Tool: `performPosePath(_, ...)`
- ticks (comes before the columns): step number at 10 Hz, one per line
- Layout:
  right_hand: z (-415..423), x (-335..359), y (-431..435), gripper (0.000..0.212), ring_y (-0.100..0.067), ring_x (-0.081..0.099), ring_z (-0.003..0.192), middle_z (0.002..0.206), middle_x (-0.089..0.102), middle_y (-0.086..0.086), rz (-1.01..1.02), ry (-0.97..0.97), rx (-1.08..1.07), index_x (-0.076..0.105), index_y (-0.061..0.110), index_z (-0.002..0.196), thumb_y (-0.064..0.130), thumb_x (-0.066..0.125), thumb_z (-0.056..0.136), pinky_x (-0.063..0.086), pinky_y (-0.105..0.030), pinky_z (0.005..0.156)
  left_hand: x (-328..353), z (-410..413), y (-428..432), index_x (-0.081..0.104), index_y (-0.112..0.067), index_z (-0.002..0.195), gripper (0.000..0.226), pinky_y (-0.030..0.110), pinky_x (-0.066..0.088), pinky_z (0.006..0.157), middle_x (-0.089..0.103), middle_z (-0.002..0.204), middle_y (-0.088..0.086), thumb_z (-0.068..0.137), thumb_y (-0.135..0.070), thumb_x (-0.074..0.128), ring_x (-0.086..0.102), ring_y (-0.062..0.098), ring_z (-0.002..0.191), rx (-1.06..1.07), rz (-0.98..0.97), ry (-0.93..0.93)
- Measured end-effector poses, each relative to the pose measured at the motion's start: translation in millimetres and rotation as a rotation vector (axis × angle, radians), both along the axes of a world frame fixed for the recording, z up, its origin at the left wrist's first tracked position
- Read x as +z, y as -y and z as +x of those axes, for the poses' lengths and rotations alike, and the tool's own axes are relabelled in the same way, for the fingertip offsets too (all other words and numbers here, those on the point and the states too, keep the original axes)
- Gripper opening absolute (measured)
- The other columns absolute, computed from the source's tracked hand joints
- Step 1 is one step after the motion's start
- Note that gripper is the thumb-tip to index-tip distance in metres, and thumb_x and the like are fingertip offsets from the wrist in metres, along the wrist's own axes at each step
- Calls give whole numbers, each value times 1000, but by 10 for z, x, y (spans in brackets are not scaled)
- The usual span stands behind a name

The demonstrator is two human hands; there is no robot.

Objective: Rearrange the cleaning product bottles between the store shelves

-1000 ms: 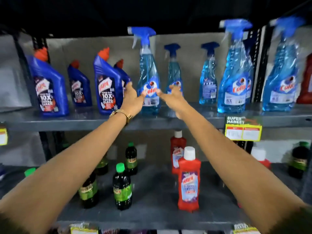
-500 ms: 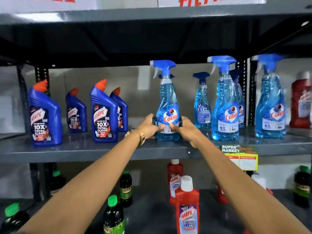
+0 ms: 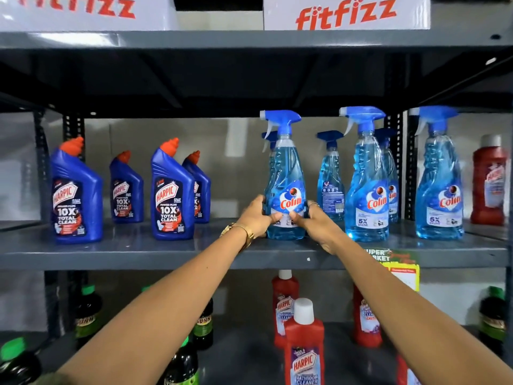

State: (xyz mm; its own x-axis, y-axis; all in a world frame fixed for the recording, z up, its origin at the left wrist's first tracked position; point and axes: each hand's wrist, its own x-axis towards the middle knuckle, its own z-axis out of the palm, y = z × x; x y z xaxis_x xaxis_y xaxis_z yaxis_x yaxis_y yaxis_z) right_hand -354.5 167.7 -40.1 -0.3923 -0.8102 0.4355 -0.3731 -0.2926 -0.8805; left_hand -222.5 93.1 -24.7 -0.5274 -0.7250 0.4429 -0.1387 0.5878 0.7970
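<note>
Nearest to the camera, two bare forearms reach forward and up from the bottom corners of the view. Between them, on the lower shelf [image 3: 249,354], stands a red Harpic bottle [image 3: 304,348] with a white cap, and two more red bottles [image 3: 284,304] stand behind it. To the left on the same shelf are dark bottles with green caps [image 3: 181,365].

Farther on, both hands meet at the front edge of the middle shelf [image 3: 138,254]. The left hand [image 3: 256,218], with a gold bracelet [image 3: 244,232] on its wrist, presses the left side of a blue Colin spray bottle [image 3: 286,184]. The right hand [image 3: 315,220], with a ring on one finger, presses the right side. The fingers of both hands are wrapped around the lower part of this bottle, with the thumbs on its label. The bottle is upright, and its base is at the shelf surface; I cannot tell if it is lifted.

To the right of it, on the same shelf, stand other Colin spray bottles [image 3: 366,184], some behind the others, and one red bottle [image 3: 488,184] at the far right. To the left, well apart, stand four dark blue Harpic bottles [image 3: 170,195] with orange caps. A yellow price tag [image 3: 402,273] hangs from the shelf edge under the right arm.

Farthest and highest, white fitfizz boxes [image 3: 347,12] stand on the top shelf.
</note>
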Motion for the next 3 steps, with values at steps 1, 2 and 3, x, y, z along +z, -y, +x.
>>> performPosePath(1, 43, 15, -38, 42, -28, 58, 120, 133, 58, -18, 37, -39, -14, 41, 3, 130, 15, 58, 93, 47, -45, 106, -4, 8, 20, 46, -18, 104, 27, 51, 55, 91, 63, 121, 11, 85, -17, 65, 62, 27, 109, 10, 15, -6)
performPosePath(2, 63, 26, -51, 52, -28, 55, 124, 138, 54, -18, 55, -61, -4, 35, 3, 136, 16, 59, 92, 45, -45, 108, -8, 36, 19, 46, -19, 104, 29, 41, 60, 76, 64, 119, 11, 84, -20, 66, 64, 24, 101, 1, 20, -9)
performPosePath(3, 131, 50, -119, 79, -24, 44, 137, 150, 42, -12, -116, -67, -157, 17, 8, 150, 28, 64, 89, 38, -46, 114, -59, 87, -6, 45, -17, 113, 38, 28, 54, 73, 62, 124, 14, 84, -29, 66, 62, 21, 98, -13, -4, -14)
